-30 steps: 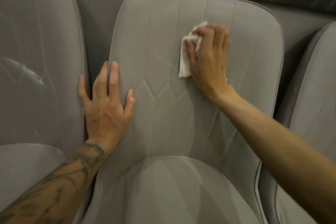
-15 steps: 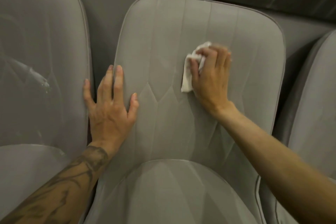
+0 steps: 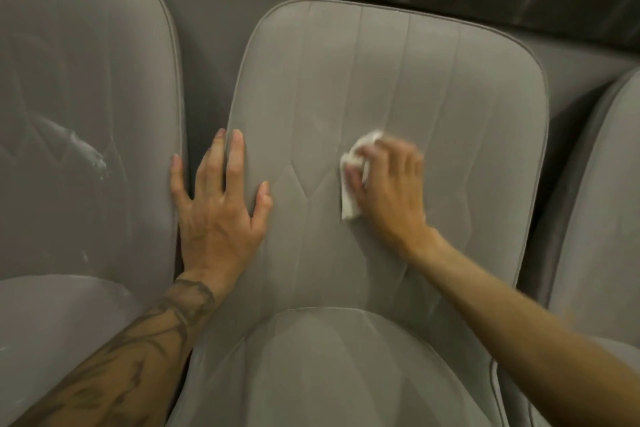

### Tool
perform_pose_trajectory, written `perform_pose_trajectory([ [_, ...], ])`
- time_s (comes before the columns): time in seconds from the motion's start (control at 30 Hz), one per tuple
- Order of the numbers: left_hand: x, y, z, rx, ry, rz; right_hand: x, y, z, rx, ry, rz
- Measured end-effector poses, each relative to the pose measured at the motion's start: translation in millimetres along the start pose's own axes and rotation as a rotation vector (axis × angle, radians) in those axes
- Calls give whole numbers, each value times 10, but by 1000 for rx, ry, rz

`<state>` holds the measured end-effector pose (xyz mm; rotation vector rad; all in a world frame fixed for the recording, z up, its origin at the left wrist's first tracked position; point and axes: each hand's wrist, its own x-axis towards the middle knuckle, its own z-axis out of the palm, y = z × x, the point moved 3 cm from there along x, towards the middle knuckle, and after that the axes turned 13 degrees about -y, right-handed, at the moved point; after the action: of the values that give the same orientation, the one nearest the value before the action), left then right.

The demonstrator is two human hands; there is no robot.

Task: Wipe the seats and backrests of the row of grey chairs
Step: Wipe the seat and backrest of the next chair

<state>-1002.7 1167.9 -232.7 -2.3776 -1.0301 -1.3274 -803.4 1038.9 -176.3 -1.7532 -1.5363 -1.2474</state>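
On the leftmost grey upholstered chair (image 3: 86,97) a whitish smear (image 3: 85,151) showed. Beside it the left hand (image 3: 221,218), grip apart, braced flat on the middle grey chair's backrest (image 3: 381,73). The right hand (image 3: 391,191), grip clamped on a crumpled white tissue (image 3: 349,201), had slid lower down that backrest; the seat (image 3: 346,374) likely remained unwiped.
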Motion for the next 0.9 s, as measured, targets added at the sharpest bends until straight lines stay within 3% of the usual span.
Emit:
perform_pose_trajectory([
  [0.1,-8,-1,-3,-7,-4,5,-535,-175,54,-118,-189,-290],
  [0.17,-5,-3,-12,-9,-4,3,-346,-34,-45,-149,-210,-346],
  [0.23,-1,-2,-11,-8,-1,0,148,183,-160,-130,-95,-207],
  [0.33,0,-2,-13,-11,-3,1,930,460,-344,-130,130,155],
  [0.4,-5,9,-16,-12,-8,2,929,394,-293,-97,168,231],
  [0.47,-5,13,-21,-14,-6,1,522,154,-146,-51,108,160],
  [0.57,-6,13,-25,-7,-6,2,-195,-144,3,-59,-135,-166],
  [0.63,-5,21,-26,-11,-6,0,-198,-40,-52,-85,-182,-246],
  [0.8,-5,3,0,-3,3,1,969,431,-310,-129,138,190],
  [0.9,-9,0,5,0,2,1,1001,230,-223,-50,167,247],
])
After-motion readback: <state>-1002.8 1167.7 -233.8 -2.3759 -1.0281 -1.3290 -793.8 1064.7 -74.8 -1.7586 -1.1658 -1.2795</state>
